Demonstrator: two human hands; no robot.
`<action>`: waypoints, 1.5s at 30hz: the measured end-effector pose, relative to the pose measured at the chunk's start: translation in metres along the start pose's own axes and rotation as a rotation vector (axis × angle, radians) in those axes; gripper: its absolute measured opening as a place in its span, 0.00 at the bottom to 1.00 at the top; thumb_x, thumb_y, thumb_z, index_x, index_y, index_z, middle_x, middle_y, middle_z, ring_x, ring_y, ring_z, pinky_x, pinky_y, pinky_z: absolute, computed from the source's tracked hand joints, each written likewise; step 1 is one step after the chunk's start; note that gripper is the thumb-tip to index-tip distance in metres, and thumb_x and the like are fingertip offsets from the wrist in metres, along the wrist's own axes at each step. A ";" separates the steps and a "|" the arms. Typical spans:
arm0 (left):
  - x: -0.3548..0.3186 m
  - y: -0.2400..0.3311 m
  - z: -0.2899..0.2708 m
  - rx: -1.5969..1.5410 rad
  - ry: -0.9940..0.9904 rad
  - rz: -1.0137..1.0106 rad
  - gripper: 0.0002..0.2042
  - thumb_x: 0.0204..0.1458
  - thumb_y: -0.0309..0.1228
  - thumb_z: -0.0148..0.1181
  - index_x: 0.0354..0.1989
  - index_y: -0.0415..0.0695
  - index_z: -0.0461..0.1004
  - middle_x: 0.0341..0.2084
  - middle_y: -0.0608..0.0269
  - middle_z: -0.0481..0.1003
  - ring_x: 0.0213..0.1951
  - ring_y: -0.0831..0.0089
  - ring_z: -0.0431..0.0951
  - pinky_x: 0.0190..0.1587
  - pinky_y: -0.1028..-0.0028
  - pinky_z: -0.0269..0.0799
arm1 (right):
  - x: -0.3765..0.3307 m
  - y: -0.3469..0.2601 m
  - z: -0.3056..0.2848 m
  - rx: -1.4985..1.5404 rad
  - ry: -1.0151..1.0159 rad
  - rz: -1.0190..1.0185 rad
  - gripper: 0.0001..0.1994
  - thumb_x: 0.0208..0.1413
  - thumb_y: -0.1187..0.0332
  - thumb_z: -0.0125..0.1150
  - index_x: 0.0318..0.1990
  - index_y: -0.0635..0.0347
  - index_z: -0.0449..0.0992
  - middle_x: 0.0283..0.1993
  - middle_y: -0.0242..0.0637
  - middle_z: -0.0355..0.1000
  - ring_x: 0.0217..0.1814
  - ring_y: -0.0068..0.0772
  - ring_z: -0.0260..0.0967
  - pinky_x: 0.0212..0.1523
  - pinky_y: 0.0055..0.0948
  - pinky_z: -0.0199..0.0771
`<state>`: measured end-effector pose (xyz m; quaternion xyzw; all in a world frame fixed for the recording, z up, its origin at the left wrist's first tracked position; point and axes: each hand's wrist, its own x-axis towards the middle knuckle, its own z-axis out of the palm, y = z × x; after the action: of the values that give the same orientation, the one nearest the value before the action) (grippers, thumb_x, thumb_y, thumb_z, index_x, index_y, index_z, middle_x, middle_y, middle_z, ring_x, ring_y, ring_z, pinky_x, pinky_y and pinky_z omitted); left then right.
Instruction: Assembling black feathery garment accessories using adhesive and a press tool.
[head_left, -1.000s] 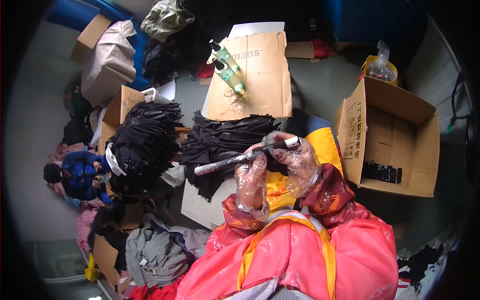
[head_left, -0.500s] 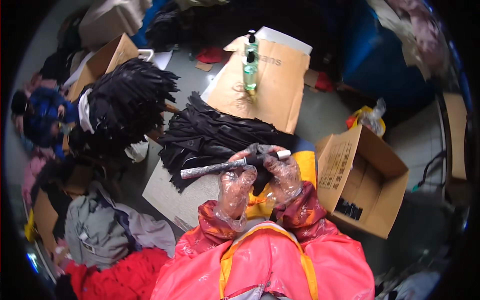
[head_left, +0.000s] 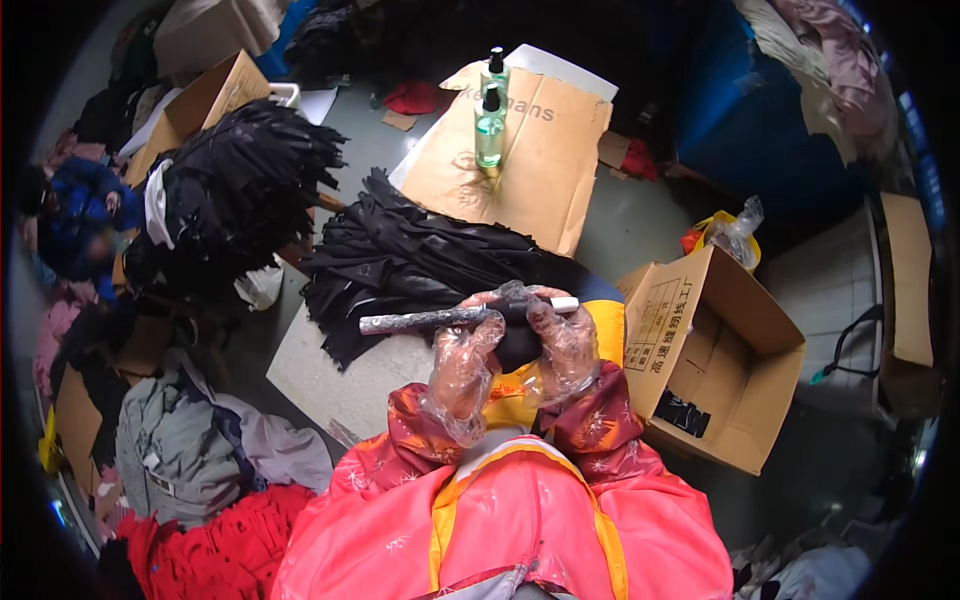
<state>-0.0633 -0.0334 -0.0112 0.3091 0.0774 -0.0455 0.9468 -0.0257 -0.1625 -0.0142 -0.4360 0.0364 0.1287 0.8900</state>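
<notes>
Both hands wear clear plastic gloves and hold a slim rod (head_left: 410, 322) level in front of me. The rod's long left part looks grey and speckled, and its right tip is white. Around its middle a piece of black fabric (head_left: 517, 345) is wrapped and hangs down between the hands. My left hand (head_left: 464, 365) grips the rod just left of the fabric, thumb on top. Near the white tip, my right hand (head_left: 566, 352) closes over rod and fabric. Just beyond the hands lies a fanned stack of black fabric strips (head_left: 410, 258).
Two green pump bottles (head_left: 489, 140) stand on a flat cardboard sheet (head_left: 545, 165) beyond the stack. An open carton (head_left: 765, 400) with a small black item sits at right. More black strips (head_left: 235, 190) are heaped at left. Grey and red clothes (head_left: 220, 550) lie lower left.
The view has shifted slightly. The rod is now closer to level, and both hands keep their hold on it with the black fabric.
</notes>
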 end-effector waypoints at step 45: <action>-0.011 0.000 -0.031 0.451 0.122 0.099 0.11 0.47 0.16 0.57 0.39 0.40 0.75 0.34 0.65 0.76 0.36 0.76 0.75 0.40 0.77 0.70 | -0.011 0.022 -0.007 0.017 0.020 0.102 0.20 0.53 0.73 0.65 0.52 0.68 0.70 0.51 0.42 0.71 0.50 0.30 0.69 0.55 0.29 0.68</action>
<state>-0.0774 -0.0150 -0.0340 0.5182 0.1070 0.0037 0.8486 -0.0418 -0.1572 -0.0339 -0.4272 0.0687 0.1693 0.8855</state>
